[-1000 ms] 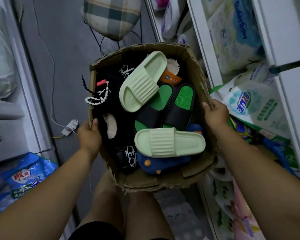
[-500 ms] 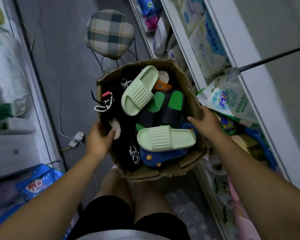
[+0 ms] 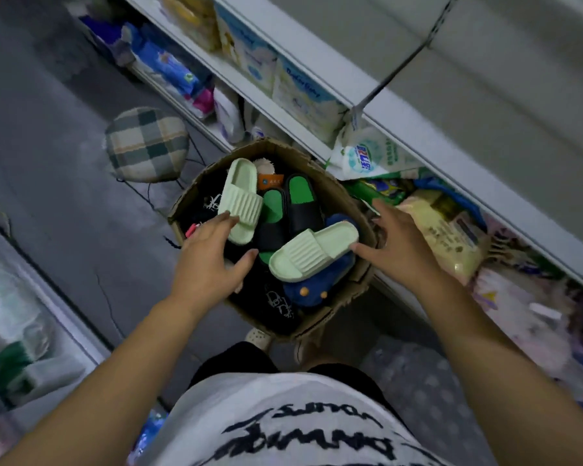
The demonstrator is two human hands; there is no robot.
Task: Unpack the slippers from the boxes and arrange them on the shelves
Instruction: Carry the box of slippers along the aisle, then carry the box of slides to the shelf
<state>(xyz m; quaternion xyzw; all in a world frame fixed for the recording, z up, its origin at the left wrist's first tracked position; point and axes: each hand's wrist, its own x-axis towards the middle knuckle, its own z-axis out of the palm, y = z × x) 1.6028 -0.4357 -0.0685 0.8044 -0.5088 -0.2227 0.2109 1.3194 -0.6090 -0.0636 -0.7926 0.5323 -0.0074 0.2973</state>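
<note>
**Hands released from the box.** A moment ago you gripped the cardboard box (image 3: 320, 322) by its side rims; now both hands have let go and hover over it. Your left hand (image 3: 209, 260), fingers spread and holding nothing, reaches the pale-green slipper (image 3: 241, 200) at the box's far side. Your right hand (image 3: 398, 243), also spread and empty, touches one end of the second pale-green slipper (image 3: 312, 252) across the box's middle. Every slipper is still inside, so unpacking looks about to start. The shelves (image 3: 428, 136) stand right of the box.

two pale green slippers (image 3: 241, 201) (image 3: 313, 252), two black-green slippers (image 3: 273, 213) (image 3: 302, 200), one blue slipper (image 3: 305, 292), one box (image 3: 317, 322)
</note>
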